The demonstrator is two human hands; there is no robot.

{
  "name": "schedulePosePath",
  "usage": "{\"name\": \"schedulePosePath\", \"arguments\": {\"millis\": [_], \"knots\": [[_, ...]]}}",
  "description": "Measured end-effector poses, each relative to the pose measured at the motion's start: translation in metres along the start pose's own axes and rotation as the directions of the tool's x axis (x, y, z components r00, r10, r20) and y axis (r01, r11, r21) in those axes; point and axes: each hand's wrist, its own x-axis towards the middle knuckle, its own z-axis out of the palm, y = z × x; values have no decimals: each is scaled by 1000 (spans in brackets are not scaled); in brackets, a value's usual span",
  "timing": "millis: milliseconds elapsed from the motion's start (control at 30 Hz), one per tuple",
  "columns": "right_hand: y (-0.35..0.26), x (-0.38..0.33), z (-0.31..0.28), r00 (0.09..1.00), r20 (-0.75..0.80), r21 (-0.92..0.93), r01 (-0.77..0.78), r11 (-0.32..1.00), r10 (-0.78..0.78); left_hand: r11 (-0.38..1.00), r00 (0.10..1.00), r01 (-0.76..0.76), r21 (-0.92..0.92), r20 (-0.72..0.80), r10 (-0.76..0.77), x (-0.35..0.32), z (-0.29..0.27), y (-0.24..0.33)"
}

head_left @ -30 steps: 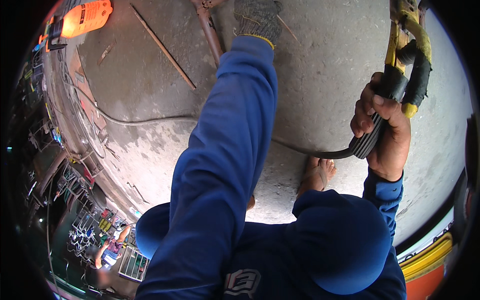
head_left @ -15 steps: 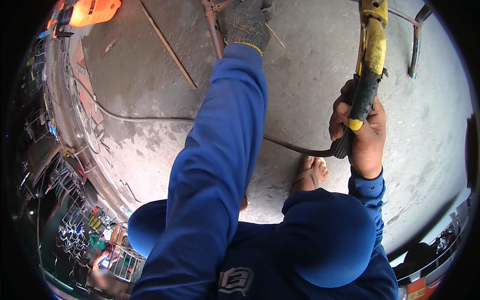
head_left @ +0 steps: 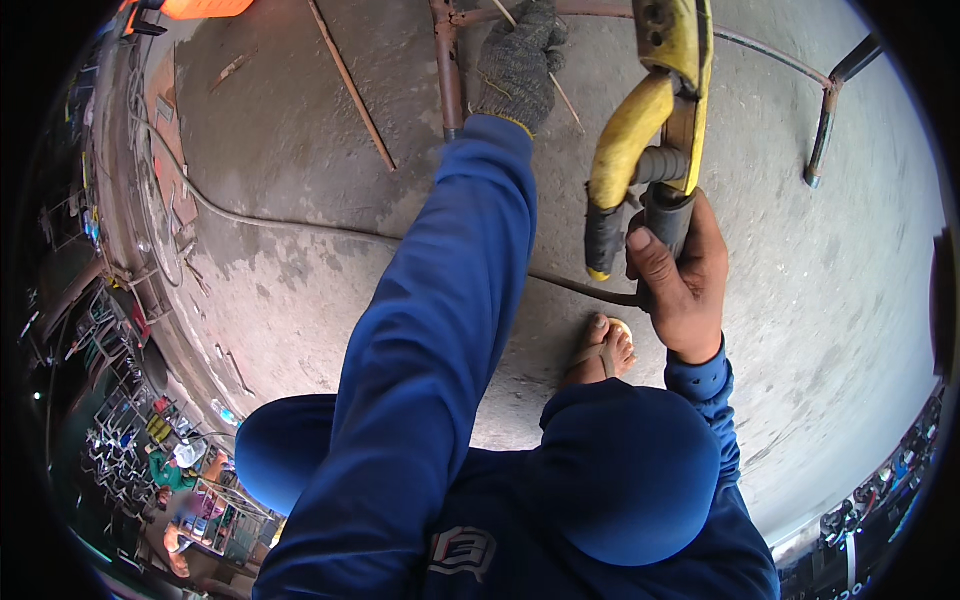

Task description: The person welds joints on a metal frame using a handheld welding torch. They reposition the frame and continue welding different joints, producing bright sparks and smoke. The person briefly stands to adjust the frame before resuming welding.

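Note:
My right hand, bare, is wrapped round the black handle of a welding electrode holder. Its worn yellow lever points to the left, and a coil spring shows between lever and body. No finger presses the lever. Further off, my left hand wears a grey knit glove and is closed on a thin welding rod, which sticks out on both sides of the fingers. That hand is beside the leg of a rusty tubular metal frame; whether it touches the frame I cannot tell.
A cable runs across the concrete floor to the holder. A thin brown rod lies on the floor at left. The frame's dark leg stands at far right. An orange object shows at the top left. My sandalled foot is below the holder.
My right hand has turned the holder and moved it left, so its lever and spring now show. My left hand stays by the frame. The whole view has shifted slightly.

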Motion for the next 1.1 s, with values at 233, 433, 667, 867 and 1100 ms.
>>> {"name": "schedulePosePath", "arguments": {"millis": [233, 433, 667, 867, 1100], "knots": [[1, -7, 9, 994, 64, -179, 102, 978, -92, 999, 1000, -9, -32, 1, 9, -20, 5, 0], [11, 14, 21, 990, 46, -422, 141, 896, -134, 997, 1000, -16, -82, 10, 17, -25, -13, -6], [21, 28, 33, 999, -21, -430, 30, 902, -43, 992, 999, -9, -123, 31, 13, -17, -11, -10], [18, 32, 39, 999, -4, -511, 39, 859, -48, 987, 999, -12, -158, 51, 20, -14, -10, -8], [9, 39, 50, 991, 4, -591, 109, 800, -132, 987, 999, -4, -159, 42, 11, -32, -16, -15]]}}
